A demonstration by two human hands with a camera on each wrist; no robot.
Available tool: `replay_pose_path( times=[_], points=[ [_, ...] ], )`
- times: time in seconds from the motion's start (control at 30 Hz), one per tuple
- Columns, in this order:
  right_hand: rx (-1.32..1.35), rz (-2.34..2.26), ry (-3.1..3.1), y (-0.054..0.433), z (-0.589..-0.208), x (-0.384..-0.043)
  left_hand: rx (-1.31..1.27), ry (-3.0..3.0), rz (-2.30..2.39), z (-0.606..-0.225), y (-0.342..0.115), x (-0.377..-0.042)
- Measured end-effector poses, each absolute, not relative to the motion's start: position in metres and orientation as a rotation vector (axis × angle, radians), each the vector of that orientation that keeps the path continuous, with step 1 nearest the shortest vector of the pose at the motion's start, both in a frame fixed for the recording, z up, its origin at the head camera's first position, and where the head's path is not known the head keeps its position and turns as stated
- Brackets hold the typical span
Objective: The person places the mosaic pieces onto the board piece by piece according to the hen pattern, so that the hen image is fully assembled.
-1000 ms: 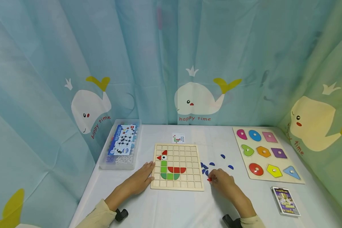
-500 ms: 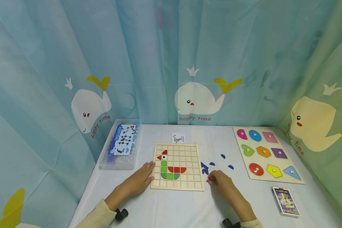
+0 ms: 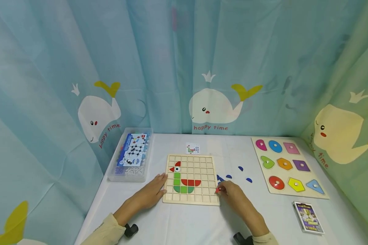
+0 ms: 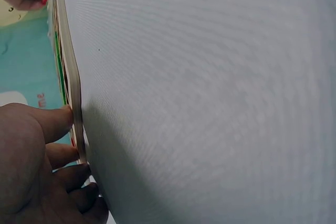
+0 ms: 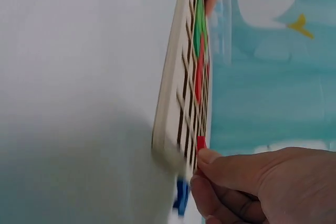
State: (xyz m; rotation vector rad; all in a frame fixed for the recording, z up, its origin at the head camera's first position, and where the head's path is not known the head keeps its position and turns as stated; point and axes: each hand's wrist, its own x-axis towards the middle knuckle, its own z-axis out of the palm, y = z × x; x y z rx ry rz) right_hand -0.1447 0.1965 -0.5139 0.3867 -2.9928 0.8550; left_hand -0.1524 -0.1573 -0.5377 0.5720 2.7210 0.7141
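Observation:
A wooden grid board [image 3: 202, 199] lies mid-table, with red and green pieces and a round eye piece set in it as a bird. My left hand [image 3: 151, 193] rests against the board's left edge, fingers extended; the left wrist view shows the thumb and fingertips touching that edge. Between thumb and finger, my right hand [image 3: 234, 194] pinches a small red piece [image 5: 201, 142] at the board's right edge. The red piece's full outline is hidden by the fingers. Several blue half-round pieces [image 3: 240, 168] lie right of the board, some partly behind the right hand.
A small pattern card [image 3: 192, 148] lies behind the board. At the left stands a clear plastic box [image 3: 130, 154]. A knobbed shape puzzle [image 3: 289, 166] is at the right, with a card box [image 3: 308, 217] in front of it. A whale-print curtain [image 3: 159, 68] hangs behind.
My right hand has moved left with the red piece, from beside the blue pieces to the board's right edge. The left hand has stayed at the board.

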Motion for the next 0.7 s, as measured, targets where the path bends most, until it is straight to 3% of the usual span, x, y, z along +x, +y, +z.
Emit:
replay_pose_path(
  times=[0.43,0.7],
  points=[
    [0.752,0.795,-2.843,0.112,-0.518,-0.135,0.592,2.728,0.719,-0.539,-0.158,-0.152],
    [0.841,0.658,-2.761,0.087,-0.523,-0.131,0.61,2.733,0.738,-0.536,-0.158,-0.152]
  ],
)
